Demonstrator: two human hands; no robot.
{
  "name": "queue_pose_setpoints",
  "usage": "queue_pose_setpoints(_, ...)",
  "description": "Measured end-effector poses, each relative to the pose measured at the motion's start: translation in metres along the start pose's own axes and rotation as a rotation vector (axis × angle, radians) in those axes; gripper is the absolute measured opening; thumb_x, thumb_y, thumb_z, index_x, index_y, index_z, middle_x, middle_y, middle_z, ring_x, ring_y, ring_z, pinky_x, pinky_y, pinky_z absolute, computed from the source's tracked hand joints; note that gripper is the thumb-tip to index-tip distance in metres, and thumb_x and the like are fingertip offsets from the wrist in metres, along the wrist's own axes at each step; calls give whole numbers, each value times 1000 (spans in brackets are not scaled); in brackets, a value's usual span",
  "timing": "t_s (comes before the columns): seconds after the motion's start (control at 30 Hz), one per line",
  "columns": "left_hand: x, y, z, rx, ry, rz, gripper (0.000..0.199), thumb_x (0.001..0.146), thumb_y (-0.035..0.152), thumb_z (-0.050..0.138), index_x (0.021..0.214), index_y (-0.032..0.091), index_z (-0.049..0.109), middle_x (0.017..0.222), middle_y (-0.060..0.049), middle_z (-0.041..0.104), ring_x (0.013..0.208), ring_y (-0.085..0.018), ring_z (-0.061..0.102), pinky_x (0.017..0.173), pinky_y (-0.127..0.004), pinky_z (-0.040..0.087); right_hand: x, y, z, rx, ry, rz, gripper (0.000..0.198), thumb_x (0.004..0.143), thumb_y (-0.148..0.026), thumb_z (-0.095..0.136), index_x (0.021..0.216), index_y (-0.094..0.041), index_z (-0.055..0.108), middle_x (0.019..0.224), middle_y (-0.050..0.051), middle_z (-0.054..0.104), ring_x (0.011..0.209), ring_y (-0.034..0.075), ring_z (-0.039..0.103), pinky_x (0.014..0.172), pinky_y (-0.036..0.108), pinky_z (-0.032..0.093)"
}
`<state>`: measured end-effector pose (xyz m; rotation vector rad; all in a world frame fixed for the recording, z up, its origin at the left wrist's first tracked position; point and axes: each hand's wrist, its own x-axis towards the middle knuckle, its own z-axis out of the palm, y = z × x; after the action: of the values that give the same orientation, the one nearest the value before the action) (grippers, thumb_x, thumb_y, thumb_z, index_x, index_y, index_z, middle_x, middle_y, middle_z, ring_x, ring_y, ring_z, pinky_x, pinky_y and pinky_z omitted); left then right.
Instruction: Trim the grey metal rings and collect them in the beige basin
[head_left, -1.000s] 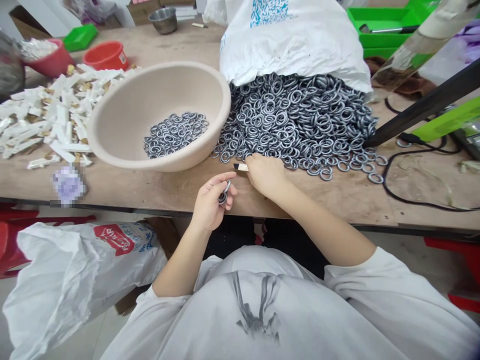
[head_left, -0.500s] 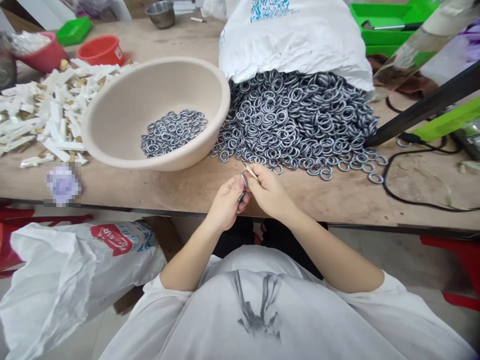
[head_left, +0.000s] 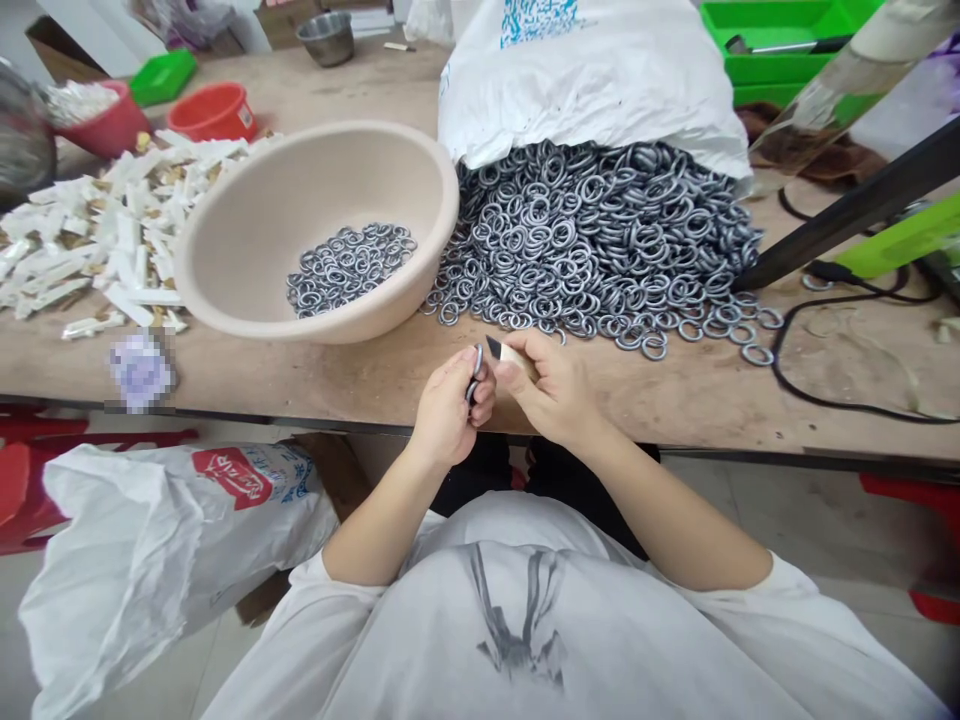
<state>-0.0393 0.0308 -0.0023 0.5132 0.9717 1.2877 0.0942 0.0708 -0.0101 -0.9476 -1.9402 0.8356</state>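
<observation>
My left hand (head_left: 448, 405) is closed around grey rings; one ring (head_left: 478, 362) stands up between thumb and forefinger, with part of another below it. In my right hand (head_left: 553, 388) I grip a small knife (head_left: 516, 358) with a short dark blade and a pale handle, its tip pointing at the left hand. A narrow gap separates the blade from the held rings. Just beyond my hands, a heap of grey rings (head_left: 600, 240) spills from a white sack (head_left: 592, 95). To the left, a beige basin (head_left: 247, 215) holds more rings (head_left: 349, 268).
White strips (head_left: 127, 230) lie piled left of the basin, with red bowls (head_left: 214, 112) behind. A metal bowl (head_left: 327, 40) stands at the back. A black bar (head_left: 847, 210) and cable (head_left: 817, 390) are at right. Another white sack (head_left: 165, 530) stands below the table edge.
The knife has come away from the rings and turned, so its dark blade shows. My hands have moved slightly apart. The view has shifted a little.
</observation>
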Motion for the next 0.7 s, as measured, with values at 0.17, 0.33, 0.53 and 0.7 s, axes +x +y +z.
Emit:
queue_pose_setpoints(0.17, -1, -1, 1, -9, 48, -3, 45, 80, 49, 73, 68, 19, 41, 51, 8, 39, 38, -3, 33, 37, -16, 22, -6, -5, -6, -337, -56, -119, 52, 101, -59, 37, 77, -20, 63, 75, 5, 62, 71, 17, 53, 65, 31, 35)
queue_pose_setpoints(0.33, -1, 0, 2, -19, 33, -28, 42, 79, 46, 74, 70, 20, 42, 51, 9, 39, 37, -3, 32, 37, -16, 21, -8, -7, -4, -376, -69, -154, 50, 101, -55, 39, 71, -20, 59, 69, 4, 59, 66, 16, 49, 63, 30, 30)
queue_pose_setpoints(0.53, -7, 2, -4, 32, -72, -36, 42, 80, 46, 73, 69, 18, 44, 52, 9, 37, 40, -3, 30, 38, -15, 21, 3, 4, -11, -317, -98, 48, 48, 101, -53, 38, 71, -20, 56, 63, 1, 55, 61, 14, 49, 60, 28, 28)
queue_pose_setpoints(0.7, -13, 1, -17, 80, -121, -45, 42, 81, 47, 73, 67, 17, 47, 52, 7, 41, 41, -3, 32, 40, -16, 22, 34, 13, -16, -590, -98, 251, 45, 102, -51, 40, 83, -20, 66, 72, 4, 68, 68, 19, 58, 61, 29, 26)
